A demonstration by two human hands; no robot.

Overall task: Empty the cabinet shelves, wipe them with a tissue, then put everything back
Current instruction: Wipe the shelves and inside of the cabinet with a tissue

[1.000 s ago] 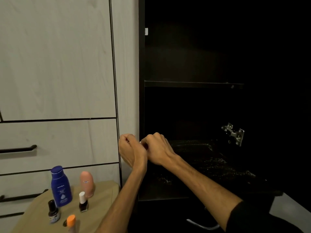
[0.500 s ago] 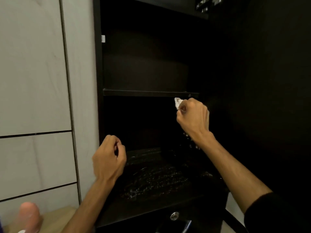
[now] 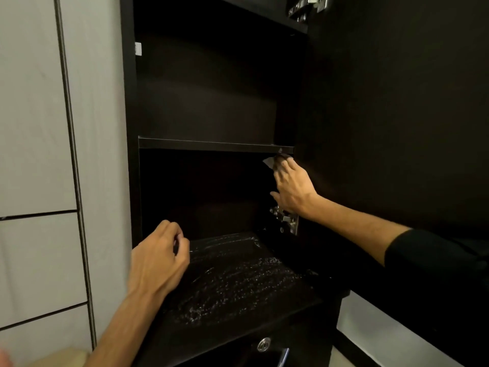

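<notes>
The dark cabinet stood open, and everything else is placed from it. To its left ran pale panelled fronts split by thin dark lines. Inside, the middle shelf crossed the cabinet at mid height, and below it the bottom shelf carried a glistening speckled film over most of its top. A metal hinge was fixed to the cabinet's right inner wall, between the two shelves. The left hand hovered over the front left corner of the bottom shelf, fingers loosely curled and holding nothing. The right hand reached up along the cabinet's right wall, just above the hinge, its fingertips pinching a small white tissue directly under the right end of the middle shelf.
</notes>
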